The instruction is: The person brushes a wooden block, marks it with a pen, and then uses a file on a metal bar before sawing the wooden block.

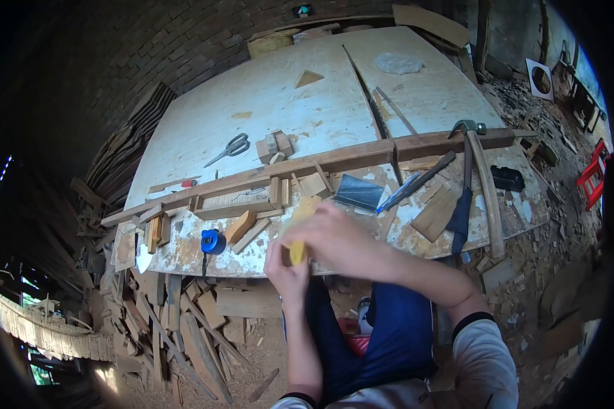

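Observation:
At the table's near edge, my left hand (288, 271) is closed around a small yellow wooden piece (297, 252), whose rounded end faces me. My right hand (334, 238) is over the top of that piece, blurred by motion, with its fingers curled; what lies under them is hidden. A pale yellowish piece of wood (305, 207) shows just beyond my right fingers. Left of my hands lie a shaped wooden block (241, 227), a flat wooden strip (251, 236) and a blue tape measure (213, 241).
A long wooden beam (334, 159) crosses the worktable (252, 136). Scissors (229, 149) and wood blocks (274, 146) lie beyond it. To the right are a dark sheet (358, 192), blue pens (397, 193), a hammer (484, 184) and a black case (507, 178). Scrap wood (198, 341) covers the floor.

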Available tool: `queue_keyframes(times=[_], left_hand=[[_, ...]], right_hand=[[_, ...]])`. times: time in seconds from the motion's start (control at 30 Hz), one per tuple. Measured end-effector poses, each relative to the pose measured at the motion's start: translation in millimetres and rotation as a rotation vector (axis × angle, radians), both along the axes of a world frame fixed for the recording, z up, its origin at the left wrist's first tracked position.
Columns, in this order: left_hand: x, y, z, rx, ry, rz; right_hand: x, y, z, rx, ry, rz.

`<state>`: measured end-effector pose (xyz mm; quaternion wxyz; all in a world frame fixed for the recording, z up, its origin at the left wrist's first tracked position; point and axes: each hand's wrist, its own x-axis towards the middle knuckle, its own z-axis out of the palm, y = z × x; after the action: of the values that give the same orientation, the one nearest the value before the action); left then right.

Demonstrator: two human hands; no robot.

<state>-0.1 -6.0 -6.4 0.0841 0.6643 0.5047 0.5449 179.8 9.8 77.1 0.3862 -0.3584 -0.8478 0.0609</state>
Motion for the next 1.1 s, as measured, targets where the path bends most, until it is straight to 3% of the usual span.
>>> queue_keyframes(times=[0.07, 0.17, 0.2, 0.33, 0.43, 0.47, 0.6, 0.73, 0.83, 1.1], left_hand=[[4.5, -2.0, 5.9, -0.018, 0.011, 0.037], [-4.9, 3.3, -9.5, 0.037, -0.053, -0.051], [-12.1, 6.5, -16.6, 0.053, 0.048, -0.055], [2.5, -1.9, 5.2, -0.014, -0.019, -0.006], [-8.7, -0.1, -3.9, -0.061, -0.089, -0.103], [-24.1, 6.8, -27.2, -0.075, -0.038, -0.110], [-5.0, -4.8, 8.7, -0.099, -0.027, -0.083], [-12.4, -1.0, -6.7, -0.143, -0.130, -0.133], [-11.4, 2.0, -14.9, -0.170, -0.200, -0.119], [-6.1, 2.3, -13.5, -0.240, -0.393, -0.159]], right_hand=[[3.4, 8.6, 2.3, 0.033, -0.126, -0.245], [-20.1, -8.5, -16.3, 0.046, 0.052, 0.027], [-11.5, -16.4, -2.8, -0.029, 0.028, 0.189], [10.9, 6.5, 2.8, 0.045, -0.089, -0.255], [-14.3, -12.6, -9.9, 0.120, 0.000, 0.011], [-8.7, -16.5, -4.7, 0.026, 0.006, 0.183], [10.3, 6.6, 2.0, 0.041, -0.038, -0.218], [-9.3, -21.7, -2.1, -0.003, 0.021, 0.019], [-5.1, -5.0, -7.4, 0.003, 0.129, -0.018], [-6.4, -2.2, -16.2, 0.062, 0.099, -0.064]])
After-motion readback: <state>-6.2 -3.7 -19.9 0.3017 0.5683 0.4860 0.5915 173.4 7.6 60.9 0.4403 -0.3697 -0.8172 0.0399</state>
